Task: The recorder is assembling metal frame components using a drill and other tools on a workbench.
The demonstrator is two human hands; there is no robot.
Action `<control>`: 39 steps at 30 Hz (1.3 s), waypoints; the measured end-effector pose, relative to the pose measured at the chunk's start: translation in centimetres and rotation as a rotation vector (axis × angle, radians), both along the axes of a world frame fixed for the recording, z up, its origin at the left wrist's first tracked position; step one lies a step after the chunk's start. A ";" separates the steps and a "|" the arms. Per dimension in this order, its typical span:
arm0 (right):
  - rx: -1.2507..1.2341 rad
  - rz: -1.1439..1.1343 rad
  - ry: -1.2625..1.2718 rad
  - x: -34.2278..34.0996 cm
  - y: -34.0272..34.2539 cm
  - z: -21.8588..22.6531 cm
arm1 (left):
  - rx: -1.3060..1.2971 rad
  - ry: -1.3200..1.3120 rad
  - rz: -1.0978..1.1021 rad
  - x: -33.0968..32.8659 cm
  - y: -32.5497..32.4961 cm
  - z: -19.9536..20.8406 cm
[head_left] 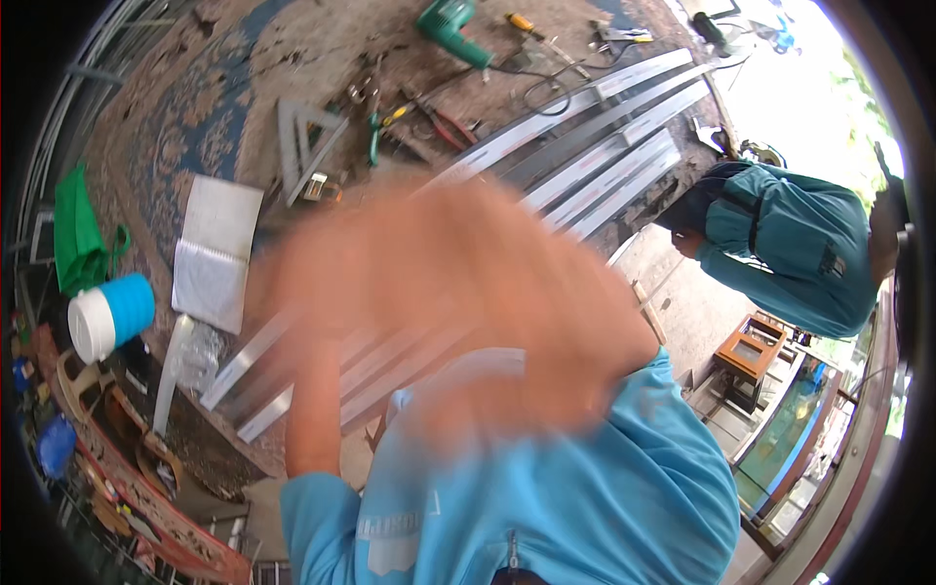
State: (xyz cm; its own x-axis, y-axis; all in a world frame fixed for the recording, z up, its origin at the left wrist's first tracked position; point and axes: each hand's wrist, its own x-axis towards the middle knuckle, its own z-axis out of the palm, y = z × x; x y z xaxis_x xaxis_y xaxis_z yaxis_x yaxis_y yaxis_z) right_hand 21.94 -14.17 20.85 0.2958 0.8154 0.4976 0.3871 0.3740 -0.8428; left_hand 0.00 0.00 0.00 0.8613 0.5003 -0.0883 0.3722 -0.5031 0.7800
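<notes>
- Hands: I find the left hand [356, 249] and the right hand [546, 283] raised close to the camera, above the near side of the worktop [322, 58]; both are badly blurred and run into one another.
- Fingers: I cannot tell how far those of either hand are spread or bent, nor whether either has hold of anything.
- Bars: I record several long, pale and grey bars [614, 177] lying side by side along the worktop's near edge, running from its near left corner toward its right end. The hands and forearms hide their middle lengths; contact with the hands cannot be confirmed.
- Tools: I note a green drill [453, 31] well back from the near edge, with a screwdriver [526, 23] to its right. Red-handled pliers [453, 129] lie just behind the bars; a grey set square [290, 146] lies farther left, a tape measure [318, 187] just beside it.
- Left side: I see an open notebook [213, 258] lying between the set square and the worktop's left edge. Near that edge are a blue-and-white jug [112, 317], tipped in my view, and a green bag [78, 234]. Clear plastic wrap [200, 356] lies near the bars' left ends.
- Beyond the right end: I observe a co-worker [790, 249] in a teal top.
</notes>
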 end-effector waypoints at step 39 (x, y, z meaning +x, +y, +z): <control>-0.196 -0.379 0.816 35.4 -13.8 -23.6 | 0.462 1.074 -0.079 29.0 11.0 -0.8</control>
State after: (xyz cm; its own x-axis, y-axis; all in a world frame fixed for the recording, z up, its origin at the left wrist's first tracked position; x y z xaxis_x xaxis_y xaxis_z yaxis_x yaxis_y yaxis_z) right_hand 57.32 -28.01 -2.78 0.7590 0.6400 -0.1195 -0.2877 0.1650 -0.9434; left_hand 28.96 11.01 -0.84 0.4850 0.6239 -0.6128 0.6838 -0.7074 -0.1790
